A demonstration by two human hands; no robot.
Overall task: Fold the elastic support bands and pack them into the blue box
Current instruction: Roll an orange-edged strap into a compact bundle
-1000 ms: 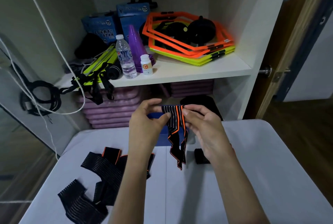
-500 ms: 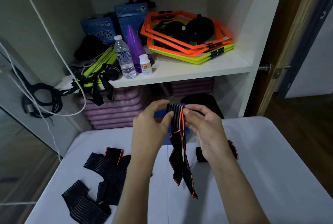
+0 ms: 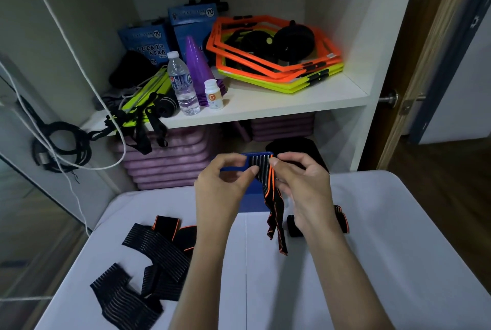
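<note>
At the far left, a coil of black cable (image 3: 62,145) hangs against the cupboard wall with a white cord (image 3: 79,64) running down past it. Below it, on the white table (image 3: 398,250), lies my pile of black ribbed elastic support bands with orange edging (image 3: 148,263), loosely overlapped and not yet folded.

On the white shelf (image 3: 265,106) above stand two blue cardboard boxes (image 3: 148,42); the nearer one reads "LUCKY STAR" and both carry a round "70" mark. In front of them stands a clear plastic water bottle with a white cap (image 3: 183,82), its label too small to read, then a stack of purple plastic cones (image 3: 198,66), then a small white pill bottle (image 3: 213,94) with an orange circle bearing a "C". Further right is a stack of orange and yellow-green hexagonal rings (image 3: 279,64).

My left hand (image 3: 220,191) pinches the upper left corner of one black and orange striped support band (image 3: 268,191) between thumb and fingertips. My right hand (image 3: 303,186) pinches its upper right edge the same way. The band is held up in the air between them, its tail hanging down twisted above the table. Directly behind it sits the open blue box (image 3: 252,197) at the table's far edge, mostly hidden by my hands. Beside my right wrist, one rolled black band (image 3: 295,226) rests on the table, and another with orange trim (image 3: 341,219) peeks out to the right.
</note>
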